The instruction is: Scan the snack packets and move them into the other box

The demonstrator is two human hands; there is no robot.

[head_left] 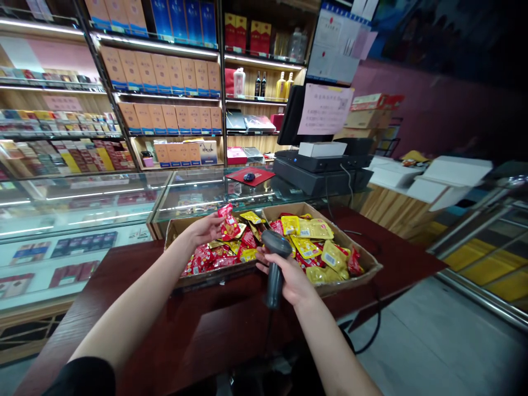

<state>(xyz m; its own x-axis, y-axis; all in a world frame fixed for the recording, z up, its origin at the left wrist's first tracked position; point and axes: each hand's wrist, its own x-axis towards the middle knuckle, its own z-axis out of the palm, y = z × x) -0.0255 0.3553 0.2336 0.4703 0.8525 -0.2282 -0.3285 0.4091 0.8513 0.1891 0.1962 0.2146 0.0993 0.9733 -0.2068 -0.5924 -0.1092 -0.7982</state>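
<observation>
My left hand (205, 229) pinches a red snack packet (229, 223) above the left cardboard box (170, 234), which holds red and yellow packets. In my right hand (289, 273) is a dark handheld barcode scanner (274, 275), upright, its head over the front edges of the boxes and its handle pointing down. The right cardboard box (373, 269) holds mostly yellow packets (315, 228) with some red ones. Both boxes rest on the dark red wooden table (198, 324).
A glass display counter (111, 201) runs behind the table, with a mouse (249, 177) on a red mat. A monitor (291, 115) and black till (322, 173) stand behind the right box. A black cable hangs at the table's right. Stocked shelves line the wall.
</observation>
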